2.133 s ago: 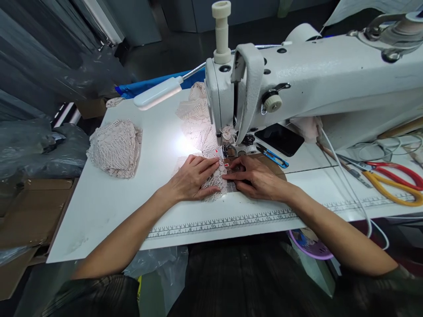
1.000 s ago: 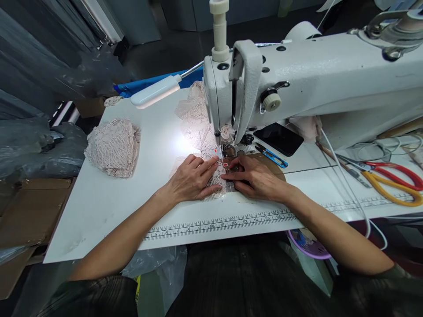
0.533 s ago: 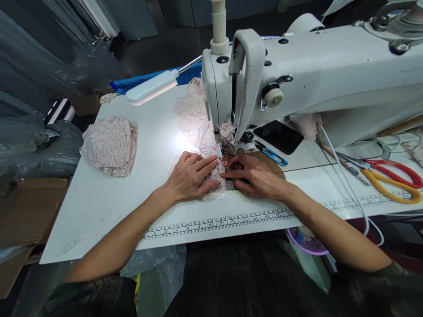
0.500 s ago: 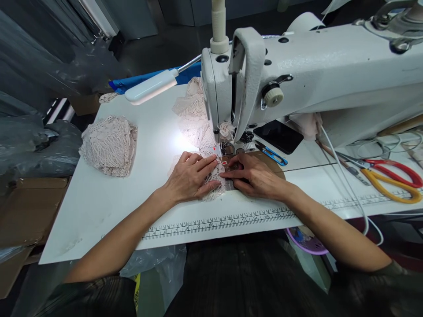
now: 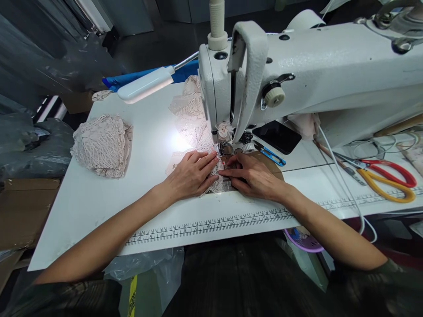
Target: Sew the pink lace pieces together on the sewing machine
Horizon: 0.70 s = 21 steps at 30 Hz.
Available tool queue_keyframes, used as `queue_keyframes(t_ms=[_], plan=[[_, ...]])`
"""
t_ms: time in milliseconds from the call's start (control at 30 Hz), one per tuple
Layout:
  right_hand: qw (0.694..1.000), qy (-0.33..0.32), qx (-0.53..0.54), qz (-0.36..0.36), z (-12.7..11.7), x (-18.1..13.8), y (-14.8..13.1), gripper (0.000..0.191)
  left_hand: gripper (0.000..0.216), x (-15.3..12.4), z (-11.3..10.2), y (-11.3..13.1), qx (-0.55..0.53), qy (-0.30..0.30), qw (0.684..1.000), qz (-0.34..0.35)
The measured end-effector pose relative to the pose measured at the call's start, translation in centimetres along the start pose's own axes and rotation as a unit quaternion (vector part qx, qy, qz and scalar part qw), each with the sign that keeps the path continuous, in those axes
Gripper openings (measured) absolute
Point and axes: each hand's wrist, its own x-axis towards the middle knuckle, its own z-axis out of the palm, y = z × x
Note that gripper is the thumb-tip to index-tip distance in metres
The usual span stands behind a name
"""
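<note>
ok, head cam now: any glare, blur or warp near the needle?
Head view: the lamp blows out a white patch on the table left of the needle, washing out the lace; left hand and right hand stay sharp; wide-angle bends the printed ruler and table edge; surroundings dark.

Openwork pink lace (image 5: 193, 125), smooth white tabletop (image 5: 109, 198)

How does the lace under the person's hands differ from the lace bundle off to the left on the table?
The lace piece lies flat, pinned under the left hand and right hand at the sewing machine's foot; the lace pile sits heaped and untouched near the table's left edge. The lamp lights the piece brightly; the pile lies outside its glare. Both look the same pale pink openwork.
</note>
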Motion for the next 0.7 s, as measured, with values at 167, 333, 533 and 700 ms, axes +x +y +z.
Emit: queue_keyframes(t_ms=[167, 333, 533, 700], plan=[[1.0, 0.015, -0.007, 0.007, 0.2, 0.1, 0.1, 0.033, 0.043, 0.8, 0.2, -1.5, -0.043, -0.001, 0.999, 0.033], [1.0, 0.017, -0.003, 0.014, 0.2, 0.0, 0.0, 0.031, 0.041, 0.7, 0.6, -1.6, -0.06, 0.029, 0.998, 0.024], [1.0, 0.009, 0.011, 0.028, 0.3, -0.1, 0.1, 0.033, 0.04, 0.6, 1.1, -1.6, -0.065, 0.048, 0.997, 0.018], [1.0, 0.011, 0.007, 0.022, 0.3, 0.1, 0.0, 0.032, 0.04, 0.6, 1.0, -1.6, -0.072, 0.047, 0.996, 0.014]])
